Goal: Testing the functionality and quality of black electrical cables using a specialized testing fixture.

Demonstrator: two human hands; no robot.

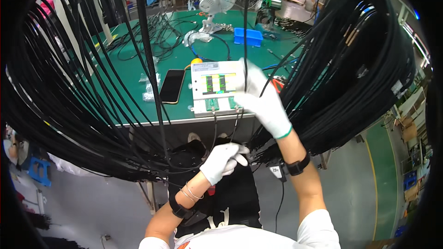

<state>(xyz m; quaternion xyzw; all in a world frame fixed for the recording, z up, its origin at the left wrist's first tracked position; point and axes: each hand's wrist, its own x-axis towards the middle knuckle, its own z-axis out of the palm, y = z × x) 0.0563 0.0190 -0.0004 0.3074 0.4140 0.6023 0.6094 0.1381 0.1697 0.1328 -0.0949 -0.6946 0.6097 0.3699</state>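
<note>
In a white glove, my left hand point(224, 162) is low in front of the table edge, over my lap, its fingers curled together. What they pinch is too small to make out; black cable ends lie close by. My right hand point(260, 99), in a white glove with a green cuff, is raised over the right side of a white tester box point(199, 93). Motion smears its fingers, and it covers part of the box. The box has a lit screen point(219, 83) and green connector boards point(212, 104) along its front. Black cables point(215, 127) hang from these boards.
Thick bundles of black cables hang at left point(92, 143) and right point(318, 106). On the green table point(134, 74) lie a phone point(172, 86), small clear plastic bags point(148, 93), loose cables, a blue tray point(248, 37) and a white fan point(215, 0).
</note>
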